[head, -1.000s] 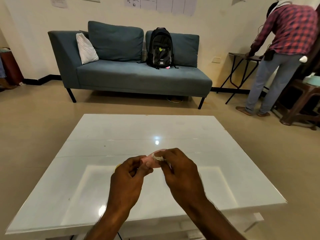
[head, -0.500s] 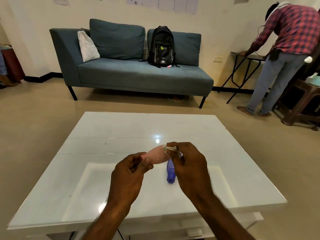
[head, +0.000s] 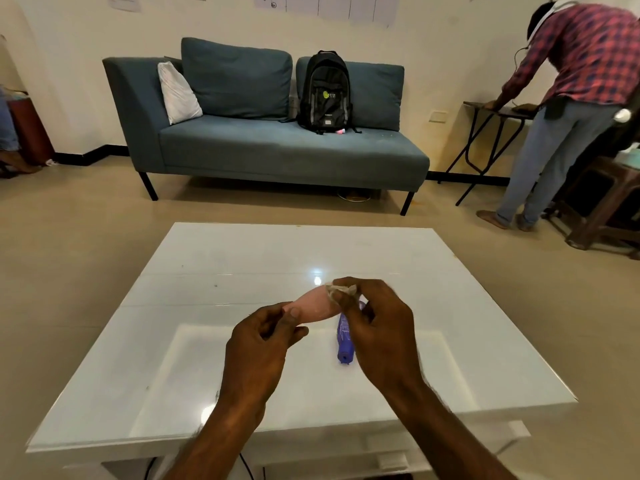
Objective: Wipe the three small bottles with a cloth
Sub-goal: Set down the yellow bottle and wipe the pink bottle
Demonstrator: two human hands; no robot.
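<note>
At centre frame the left hand (head: 258, 344) pinches the left end of a small smooth pink plastic bottle (head: 313, 308), probably light, stiff and slippery, best held by its ends. Right of it, the right hand (head: 377, 337) pinches a crumpled whitish cloth (head: 341, 291) onto the other end with curled fingers, above a small purple bottle (head: 344, 341) lying on the white table (head: 207, 306).

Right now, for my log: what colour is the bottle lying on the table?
Bottle: purple, head view.

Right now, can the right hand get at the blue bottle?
Probably yes: the blue bottle lies beneath the right hand with nothing between, though that hand pinches the cloth against the pink bottle.
</note>
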